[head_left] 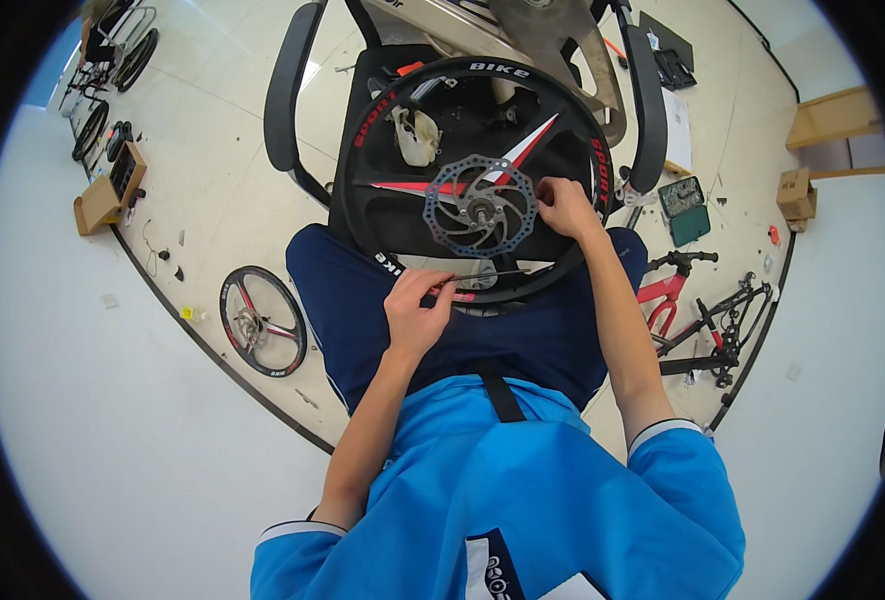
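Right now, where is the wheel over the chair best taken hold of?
Probably by the wheel's black rim at the upper left, from the left: the thick curved band there borders an open gap for fingers, and no hand is near it. The right hand is at the right edge of the disc rotor, and the left hand holds a thin tool by the lower rim.

The person wears a bright blue, short-sleeved top with loose creases. White trim with a dark edge finishes the sleeves. A dark chest patch carries pale, wheel-like outlines. A short black strap lies at the waist. The trousers are navy, with thin pale piping low on the left side. Left hand and right hand are bare.
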A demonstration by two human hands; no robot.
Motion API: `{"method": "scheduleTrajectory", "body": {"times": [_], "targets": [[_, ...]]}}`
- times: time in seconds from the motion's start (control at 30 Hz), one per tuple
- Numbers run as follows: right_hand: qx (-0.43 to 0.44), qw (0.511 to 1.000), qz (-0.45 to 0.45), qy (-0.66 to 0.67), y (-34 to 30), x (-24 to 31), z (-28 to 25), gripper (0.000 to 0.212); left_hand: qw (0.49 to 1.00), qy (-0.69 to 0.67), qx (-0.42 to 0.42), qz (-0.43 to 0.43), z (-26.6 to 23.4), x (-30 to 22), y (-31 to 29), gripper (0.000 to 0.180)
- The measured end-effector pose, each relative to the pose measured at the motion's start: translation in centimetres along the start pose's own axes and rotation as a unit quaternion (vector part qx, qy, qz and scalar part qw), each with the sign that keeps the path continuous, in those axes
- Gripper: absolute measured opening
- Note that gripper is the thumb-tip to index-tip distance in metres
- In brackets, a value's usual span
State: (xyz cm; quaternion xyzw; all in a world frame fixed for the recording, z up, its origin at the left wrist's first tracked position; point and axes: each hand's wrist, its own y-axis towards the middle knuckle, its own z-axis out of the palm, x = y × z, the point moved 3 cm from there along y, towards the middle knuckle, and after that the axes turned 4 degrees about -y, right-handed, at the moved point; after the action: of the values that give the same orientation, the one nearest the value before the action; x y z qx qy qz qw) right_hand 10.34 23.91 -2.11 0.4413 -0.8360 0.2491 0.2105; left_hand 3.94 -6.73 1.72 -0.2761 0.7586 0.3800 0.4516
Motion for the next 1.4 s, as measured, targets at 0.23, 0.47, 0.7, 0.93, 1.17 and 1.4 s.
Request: {"method": "scheduleTrajectory", "body": {"times": [0.23, 0.47, 0.7, 0.93, 1.17, 1.4], "targets": [[-0.058, 0.998, -0.02, -0.014, -1.6, 0.1, 0.7, 0.017, 0.999, -0.023, -0.022, -0.004, 1.1, -0.5, 1.4, 0.015], [-0.172, 0.983, -0.063, 0.009, -4.5, 0.2, 1.4, 0.015, 0.997, -0.041, -0.034, -0.062, 1.0, 0.1, 0.6, 0.017], [-0.221, 0.945, -0.046, 0.238, -8.1, 5.4, -0.1, 0.016, 0.992, -0.043, -0.045, -0.107, 0.5, 0.8, -0.1, 0.016], [-0.201, 0.953, -0.202, 0.103, -5.2, 10.2, -0.8, 0.017, 0.993, -0.035, -0.042, -0.108, 0.6, 0.3, 0.2, 0.015], [-0.195, 0.948, -0.247, 0.044, -4.2, 10.9, -1.0, 0.015, 0.992, -0.037, -0.064, -0.104, -0.3, 1.2, -0.7, 0.014], [-0.167, 0.959, -0.224, 0.042, -3.9, 10.8, -1.0, 0.015, 0.992, -0.041, -0.063, -0.101, -0.1, 0.9, -0.4, 0.012]]}}
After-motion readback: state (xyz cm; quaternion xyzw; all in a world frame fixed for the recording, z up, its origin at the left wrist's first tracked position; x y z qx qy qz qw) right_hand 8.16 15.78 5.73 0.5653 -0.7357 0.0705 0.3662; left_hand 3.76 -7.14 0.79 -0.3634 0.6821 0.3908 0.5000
